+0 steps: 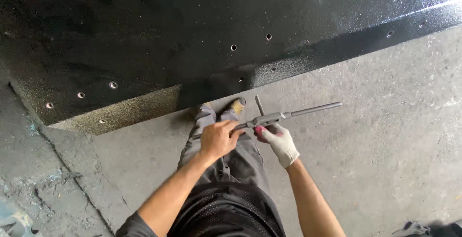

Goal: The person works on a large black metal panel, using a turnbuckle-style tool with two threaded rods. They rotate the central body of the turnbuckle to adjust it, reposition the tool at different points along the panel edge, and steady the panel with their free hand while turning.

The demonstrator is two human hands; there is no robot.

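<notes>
My bare left hand [217,139] is closed around one end of a long grey metal tap wrench [288,114], a bar with a thin tap sticking out crosswise at its middle. My right hand [277,140], in a white glove with red fingertips, holds the wrench at its middle, just under the tap. The bar's free end points right over the floor. A large black-coated metal body [192,30] with several small drilled holes rises just in front of the tool.
I stand on a grey concrete floor [385,121], my grey trousers and shoes [236,106] close against the black body's lower flange [337,44]. The floor at left is cracked and rough. A dark object [423,228] lies at the bottom right corner.
</notes>
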